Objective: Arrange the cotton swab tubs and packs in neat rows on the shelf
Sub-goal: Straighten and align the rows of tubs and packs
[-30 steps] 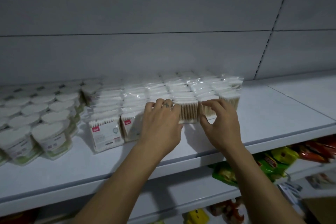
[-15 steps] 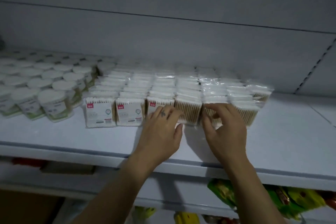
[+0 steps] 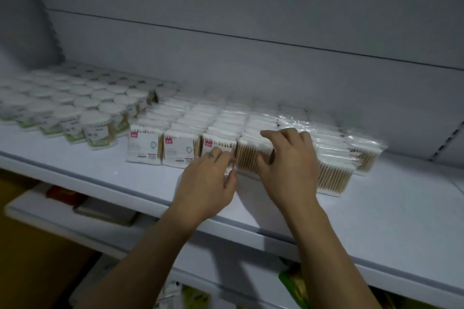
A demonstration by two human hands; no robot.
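Packs [image 3: 144, 145] hold wooden-stick swabs [image 3: 334, 178], rowed beside tubs [image 3: 99, 130].

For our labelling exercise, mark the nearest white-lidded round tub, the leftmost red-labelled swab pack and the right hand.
Nearest white-lidded round tub [image 3: 98, 133]: head view, side label.
Leftmost red-labelled swab pack [image 3: 143, 147]: head view, front face.
Right hand [image 3: 292, 170]: head view, hand's back.

At least six swab packs [image 3: 179, 149] in the front row on the shelf [image 3: 100, 170], loads more behind; round tubs [image 3: 96, 130] at the left end, dozens, too blurry to count.
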